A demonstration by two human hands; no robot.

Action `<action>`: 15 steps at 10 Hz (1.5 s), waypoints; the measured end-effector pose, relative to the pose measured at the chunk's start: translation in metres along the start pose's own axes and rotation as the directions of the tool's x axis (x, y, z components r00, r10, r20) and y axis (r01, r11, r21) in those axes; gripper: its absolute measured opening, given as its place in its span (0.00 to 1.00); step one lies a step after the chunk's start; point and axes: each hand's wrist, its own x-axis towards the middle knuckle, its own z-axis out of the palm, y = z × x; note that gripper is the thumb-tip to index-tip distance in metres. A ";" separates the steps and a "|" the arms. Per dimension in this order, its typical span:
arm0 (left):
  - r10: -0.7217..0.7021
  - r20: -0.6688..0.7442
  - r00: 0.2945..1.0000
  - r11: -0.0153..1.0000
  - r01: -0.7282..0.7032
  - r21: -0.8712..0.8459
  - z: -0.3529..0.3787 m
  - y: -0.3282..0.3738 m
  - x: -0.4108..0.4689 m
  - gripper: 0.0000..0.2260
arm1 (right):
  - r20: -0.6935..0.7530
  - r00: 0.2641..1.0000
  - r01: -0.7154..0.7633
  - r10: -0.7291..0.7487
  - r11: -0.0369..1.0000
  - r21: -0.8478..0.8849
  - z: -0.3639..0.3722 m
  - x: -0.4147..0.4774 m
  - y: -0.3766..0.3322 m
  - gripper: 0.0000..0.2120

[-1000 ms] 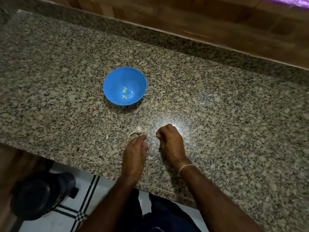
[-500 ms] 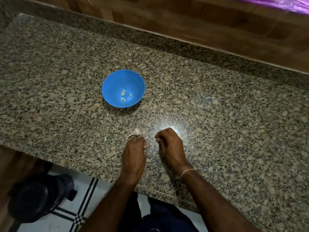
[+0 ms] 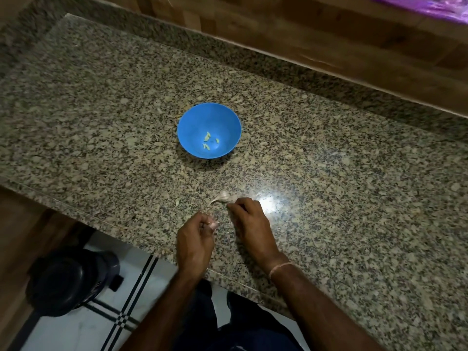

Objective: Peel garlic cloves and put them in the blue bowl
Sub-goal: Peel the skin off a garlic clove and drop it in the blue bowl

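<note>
One blue bowl (image 3: 192,138) stands on the desk (image 3: 329,173) holding about four small peeled cloves (image 3: 207,137); one garlic head (image 3: 223,196) lies nearer, just beside the right hand (image 3: 250,224). Its grip is curled, on what I cannot tell; the left hand (image 3: 193,240) pinches one pale clove (image 3: 214,225).

Bare counter (image 3: 329,203) around blue bowl (image 3: 224,126)

This looks like a home kitchen. It has a polished speckled granite countertop (image 3: 329,178) with a granite upstand (image 3: 291,72) along its far edge and wood-grain wall panelling (image 3: 316,34) behind. White floor tiles (image 3: 76,333) with black stripes lie below the near edge. A blue bowl (image 3: 192,122) holds peeled garlic cloves (image 3: 207,141).
</note>
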 end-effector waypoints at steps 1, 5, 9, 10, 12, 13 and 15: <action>0.009 0.009 1.000 1.000 -0.009 -0.003 -0.003 -0.003 -0.003 0.13 | 0.079 0.997 0.018 -0.019 1.000 0.011 -0.008 -0.018 0.013 0.12; 0.011 0.018 1.000 1.000 -0.011 -0.002 -0.007 -0.007 -0.003 0.07 | -0.058 0.973 -0.219 0.225 0.972 0.085 0.018 -0.021 -0.010 0.14; -0.054 -0.015 0.998 0.996 0.053 -0.070 -0.019 -0.011 -0.003 0.08 | 0.017 0.981 -0.195 0.195 0.979 0.062 0.029 -0.010 -0.020 0.15; -0.056 -0.032 0.998 0.996 0.053 -0.072 -0.022 -0.012 -0.003 0.09 | 0.000 0.978 -0.207 0.207 0.974 0.094 0.032 -0.007 -0.017 0.15; -0.074 -0.063 0.995 0.992 0.067 -0.106 -0.028 -0.023 0.001 0.10 | -0.057 0.981 -0.179 0.185 0.978 0.108 0.032 -0.022 -0.029 0.12; -0.087 -0.053 0.995 0.987 0.078 -0.137 -0.030 -0.022 0.001 0.10 | -0.110 0.984 -0.142 0.143 0.990 0.022 0.043 -0.010 -0.029 0.09; -0.032 -0.021 0.999 0.992 0.030 -0.121 -0.042 -0.032 0.007 0.05 | -0.094 0.996 -0.039 0.005 0.929 -0.367 0.047 0.009 -0.022 0.08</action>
